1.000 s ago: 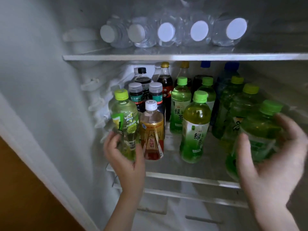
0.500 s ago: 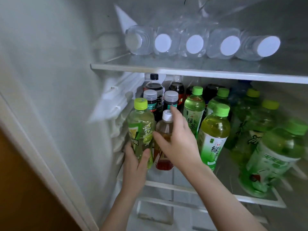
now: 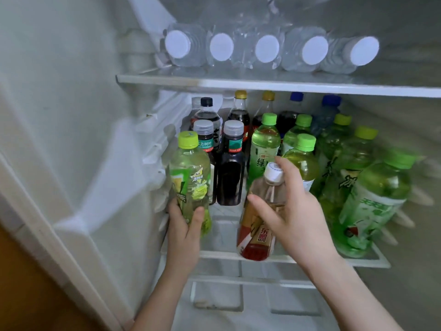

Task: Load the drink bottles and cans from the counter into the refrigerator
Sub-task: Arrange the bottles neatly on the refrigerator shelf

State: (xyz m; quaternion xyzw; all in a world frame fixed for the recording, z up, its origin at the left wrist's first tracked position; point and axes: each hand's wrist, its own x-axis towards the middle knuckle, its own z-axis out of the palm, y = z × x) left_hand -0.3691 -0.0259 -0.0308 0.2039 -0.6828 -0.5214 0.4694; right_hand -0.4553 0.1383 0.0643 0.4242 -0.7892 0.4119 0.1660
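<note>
Inside the open refrigerator, my left hand [image 3: 185, 231] grips the lower part of a pale green tea bottle [image 3: 189, 177] with a lime cap, upright at the left of the middle shelf [image 3: 222, 255]. My right hand [image 3: 293, 211] curls round a white-capped bottle with a red and gold label [image 3: 259, 231], tilted near the shelf's front edge. Behind stand two dark bottles with grey caps [image 3: 230, 168], cola bottles and several green tea bottles [image 3: 265, 146].
Several clear water bottles [image 3: 267, 48] lie on the upper shelf [image 3: 262, 83], white caps facing me. Large green bottles [image 3: 372, 201] crowd the right of the middle shelf. The fridge's white wall with rail ridges [image 3: 152, 149] stands close on the left. A lower rack [image 3: 238, 283] sits beneath.
My right hand left the green bottle at the right, crossed to the red-labelled bottle, and has pulled it forward and rightward, tilting it. My left hand stays on the pale green bottle.
</note>
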